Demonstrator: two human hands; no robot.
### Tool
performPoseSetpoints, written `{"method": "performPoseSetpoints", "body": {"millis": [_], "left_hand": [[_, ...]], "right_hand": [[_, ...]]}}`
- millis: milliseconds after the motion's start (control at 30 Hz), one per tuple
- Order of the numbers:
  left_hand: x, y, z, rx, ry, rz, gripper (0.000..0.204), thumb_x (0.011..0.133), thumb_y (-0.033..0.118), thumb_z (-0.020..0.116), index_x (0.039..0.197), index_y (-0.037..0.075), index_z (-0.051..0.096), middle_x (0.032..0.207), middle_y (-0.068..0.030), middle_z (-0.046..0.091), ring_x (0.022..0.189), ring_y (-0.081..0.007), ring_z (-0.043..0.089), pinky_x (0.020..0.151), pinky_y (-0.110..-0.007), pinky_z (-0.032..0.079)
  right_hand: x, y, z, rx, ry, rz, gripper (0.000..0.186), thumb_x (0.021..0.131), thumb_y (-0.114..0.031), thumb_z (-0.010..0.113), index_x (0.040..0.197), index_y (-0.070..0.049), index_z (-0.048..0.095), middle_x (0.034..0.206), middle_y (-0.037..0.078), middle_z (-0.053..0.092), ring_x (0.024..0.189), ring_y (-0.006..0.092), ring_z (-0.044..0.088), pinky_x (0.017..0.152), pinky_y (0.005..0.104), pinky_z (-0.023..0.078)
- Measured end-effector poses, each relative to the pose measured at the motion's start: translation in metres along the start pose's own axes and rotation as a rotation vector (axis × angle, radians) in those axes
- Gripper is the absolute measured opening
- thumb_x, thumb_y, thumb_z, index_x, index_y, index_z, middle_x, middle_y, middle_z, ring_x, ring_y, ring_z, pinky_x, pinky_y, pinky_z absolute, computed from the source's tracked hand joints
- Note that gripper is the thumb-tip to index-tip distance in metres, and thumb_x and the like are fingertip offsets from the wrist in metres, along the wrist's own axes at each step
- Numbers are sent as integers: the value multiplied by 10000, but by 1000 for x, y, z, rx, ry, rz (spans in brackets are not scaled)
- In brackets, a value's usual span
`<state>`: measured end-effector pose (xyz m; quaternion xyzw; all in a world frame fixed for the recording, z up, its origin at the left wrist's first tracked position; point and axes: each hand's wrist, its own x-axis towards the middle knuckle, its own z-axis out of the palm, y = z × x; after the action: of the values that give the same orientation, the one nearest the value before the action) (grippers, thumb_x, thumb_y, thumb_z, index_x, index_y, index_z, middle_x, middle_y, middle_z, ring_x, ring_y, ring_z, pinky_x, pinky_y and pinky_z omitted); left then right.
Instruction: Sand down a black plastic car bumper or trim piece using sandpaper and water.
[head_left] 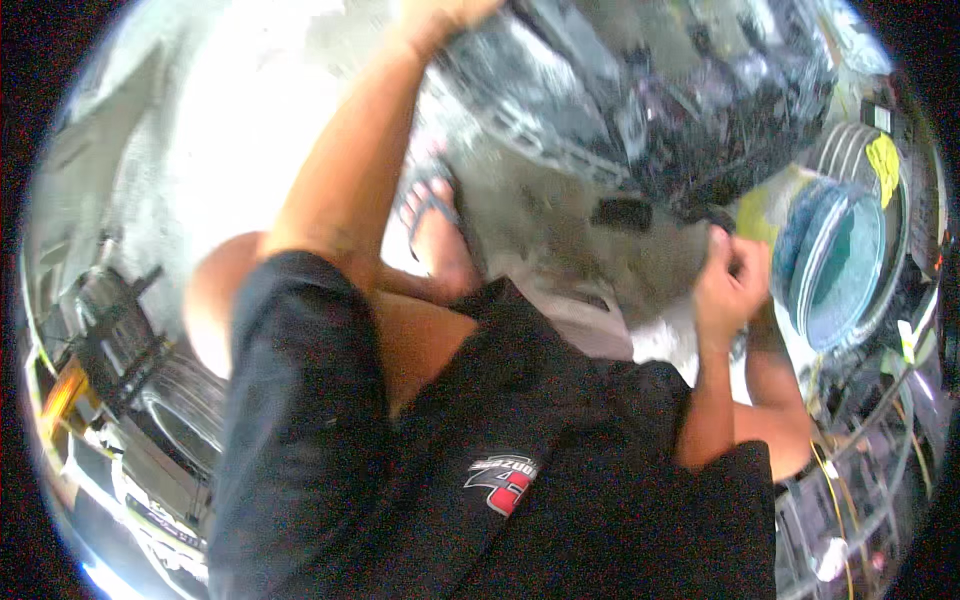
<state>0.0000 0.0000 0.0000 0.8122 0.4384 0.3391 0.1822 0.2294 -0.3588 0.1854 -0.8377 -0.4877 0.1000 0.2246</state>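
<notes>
My left arm reaches up to the top edge, where my left hand (pixel 452 12) is beside a large dark, greasy metal assembly (pixel 640 90) that looks like an engine or machine part. The picture's edge cuts off the fingers of that hand. My right hand (pixel 735 275) is curled closed, low and to the right of the assembly. A dark shape (pixel 708 214) shows at its fingertips, but whether it is held cannot be made out. Next to this hand stands a tilted-looking round bucket (pixel 785 250) with greenish liquid inside.
A small black block (pixel 621 213) lies on the wet grey floor (pixel 560 215) below the assembly. Behind the bucket are ribbed black tyre-like rings (pixel 850 150) with a yellow cloth (pixel 884 168). My sandalled foot (pixel 436 215) is on the floor. Dark clutter (pixel 110 320) stands at left.
</notes>
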Motion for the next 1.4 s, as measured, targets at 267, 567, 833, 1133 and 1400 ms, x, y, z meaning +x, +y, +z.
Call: {"method": "performPoseSetpoints", "body": {"millis": [267, 567, 833, 1133, 1400], "left_hand": [[146, 10, -115, -785, 102, -130, 609, 1077, 478, 373, 1172, -13, 720, 1186, -149, 728, 1153, -285, 636, 1083, -416, 416], [130, 273, -231, -1196, -966, 953, 832, 1042, 668, 230, 1166, -7, 700, 1206, -192, 687, 1138, -341, 599, 1028, -423, 410], [-9, 347, -191, -1279, -1256, 1619, 797, 1058, 639, 362, 1381, -64, 556, 1458, -309, 532, 1378, -531, 433, 1171, -641, 273], [-31, 367, -205, -1540, -1460, 1459, 769, 1076, 594, 379, 1186, -126, 628, 1233, -375, 627, 1196, -500, 583, 992, -588, 452], [-53, 344, -180, -1301, -1487, 1505, 735, 1039, 612, 471, 1157, -91, 648, 1203, -361, 644, 1153, -485, 613, 964, -571, 478]], "right_hand": [[77, -50, -113, 174, 270, -354, 208, 849, 4, 751, 835, -7, 544, 836, 105, 533, 810, 257, 531, 753, 358, 442], [90, 56, -160, 293, 791, -14, 313, 1006, -168, 691, 818, -83, 456, 790, -42, 378, 778, 91, 376, 698, 257, 339], [70, 45, -169, 439, 730, -86, 306, 990, -135, 705, 810, -58, 470, 817, -21, 401, 740, 89, 363, 680, 255, 330], [67, 51, -166, 426, 759, -55, 296, 1011, -165, 690, 824, -80, 477, 814, -51, 403, 720, 54, 342, 632, 238, 296], [70, 41, -160, 496, 714, -49, 306, 972, -166, 740, 825, -37, 505, 838, -7, 406, 728, 98, 382, 654, 258, 325]]}}
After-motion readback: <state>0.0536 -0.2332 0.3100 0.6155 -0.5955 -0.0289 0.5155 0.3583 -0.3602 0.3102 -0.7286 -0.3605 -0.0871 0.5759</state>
